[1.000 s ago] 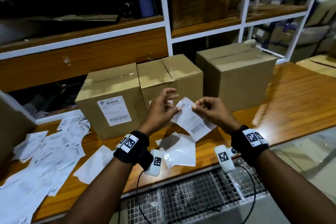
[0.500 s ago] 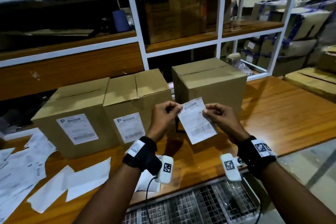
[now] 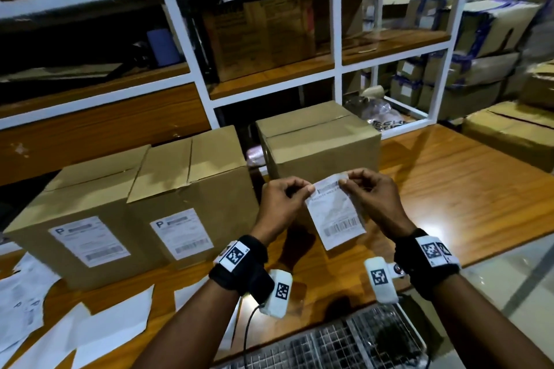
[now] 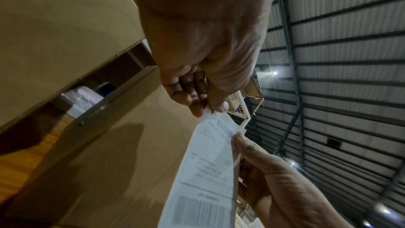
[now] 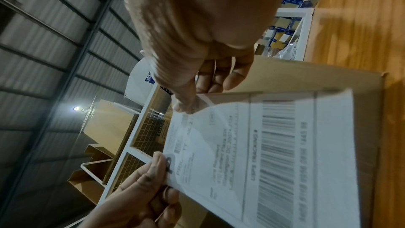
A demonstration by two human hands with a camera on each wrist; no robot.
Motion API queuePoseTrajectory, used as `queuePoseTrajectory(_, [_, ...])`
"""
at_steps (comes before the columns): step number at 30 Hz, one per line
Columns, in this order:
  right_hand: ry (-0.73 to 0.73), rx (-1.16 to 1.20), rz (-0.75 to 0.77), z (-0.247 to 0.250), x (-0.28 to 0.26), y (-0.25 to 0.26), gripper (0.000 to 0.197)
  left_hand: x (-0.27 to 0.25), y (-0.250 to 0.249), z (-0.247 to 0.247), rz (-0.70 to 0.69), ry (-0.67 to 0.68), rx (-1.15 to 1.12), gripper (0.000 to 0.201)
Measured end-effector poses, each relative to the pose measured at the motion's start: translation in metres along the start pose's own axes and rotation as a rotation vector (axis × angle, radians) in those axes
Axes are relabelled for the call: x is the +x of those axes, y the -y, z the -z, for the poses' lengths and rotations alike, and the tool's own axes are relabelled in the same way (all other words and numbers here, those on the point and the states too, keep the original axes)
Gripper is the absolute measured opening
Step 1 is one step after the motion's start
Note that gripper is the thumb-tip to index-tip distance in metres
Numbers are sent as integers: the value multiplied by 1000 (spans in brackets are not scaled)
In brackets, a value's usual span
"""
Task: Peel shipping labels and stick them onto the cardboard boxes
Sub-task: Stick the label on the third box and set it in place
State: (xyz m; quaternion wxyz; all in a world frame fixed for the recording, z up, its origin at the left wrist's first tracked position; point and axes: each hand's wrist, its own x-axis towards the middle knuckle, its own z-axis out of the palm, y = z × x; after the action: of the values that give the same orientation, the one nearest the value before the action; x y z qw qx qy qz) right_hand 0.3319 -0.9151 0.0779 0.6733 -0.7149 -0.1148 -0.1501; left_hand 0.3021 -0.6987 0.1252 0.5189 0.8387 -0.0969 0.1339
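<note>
I hold a white shipping label (image 3: 335,213) in the air in front of an unlabelled cardboard box (image 3: 317,141). My left hand (image 3: 284,201) pinches its top left corner, and my right hand (image 3: 368,198) pinches the top right corner. In the right wrist view the right thumb lifts a clear peeled corner off the label (image 5: 274,153). The left wrist view shows the label (image 4: 208,171) edge-on between both hands. Two boxes to the left, one (image 3: 90,213) and the other (image 3: 192,189), each carry a label on the front face.
Loose white sheets (image 3: 99,329) and labels (image 3: 21,296) lie on the wooden table (image 3: 449,204) at the left. White-framed shelving (image 3: 337,39) with stored boxes stands behind. A wire mesh rack (image 3: 344,347) sits below the table's near edge. More boxes (image 3: 509,126) lie far right.
The view has swung right, bringing the unlabelled box behind the label. Both hands have lifted the label and drawn closer together at its top edge.
</note>
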Motion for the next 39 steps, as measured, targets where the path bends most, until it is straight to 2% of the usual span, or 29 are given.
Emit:
queuePoseTrajectory(3, [-18,20,15,6,5,-6,14,4,3,-10,0,-36,-3,9])
queuePoseTrajectory(8, [-53,66,5,10,10,-15,14,8,7,-23,55,-121,21,26])
queuePoseTrajectory(13, [-52,-29,26,15,20,-20,8,16,5,-30,50,-181,102,11])
queuePoseTrajectory(15, [-68,-73,20,15,26,-21,9,20,2,-33,48,-187,131,12])
queuePoseTrajectory(25, [-233,-236,38,11,41,-21,20,33,-8,-46,-110,-272,365,16])
queuePoseTrajectory(30, [-262,-258,57,5,46,-24,18,39,-8,-51,-187,-332,506,18])
queuePoseTrajectory(34, [-287,-265,76,1,50,-26,15,42,-4,-49,-272,-403,722,20])
queuePoseTrajectory(39, [-283,-287,103,-1,55,-32,11,50,3,-42,-362,-335,868,17])
